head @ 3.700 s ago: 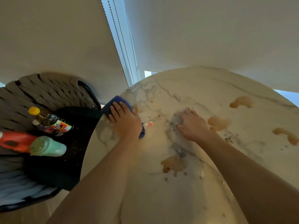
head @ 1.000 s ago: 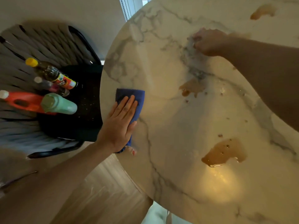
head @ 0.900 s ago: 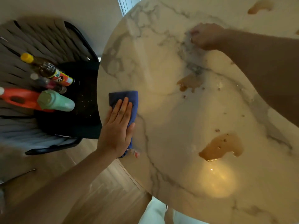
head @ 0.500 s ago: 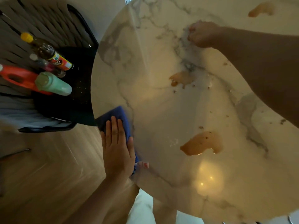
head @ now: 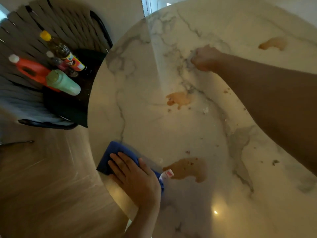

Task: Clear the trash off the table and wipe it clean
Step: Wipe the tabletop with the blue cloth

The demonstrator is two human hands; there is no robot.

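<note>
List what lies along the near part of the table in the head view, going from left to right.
Blue cloth under the left hand → white-and-red tag → large brown spill → scattered crumbs.

A round white marble table (head: 137, 83) carries brown spills (head: 187, 169), scattered crumbs (head: 275, 162) and a blue cloth (head: 118, 152) near its edge.

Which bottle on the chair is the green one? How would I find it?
Look left of the round marble table to the dark woven chair, where several bottles lie in a cluster. The pale green bottle lies at the end nearest the table, against the orange bottle. It alone is pale mint green; a third has a yellow cap.
</note>
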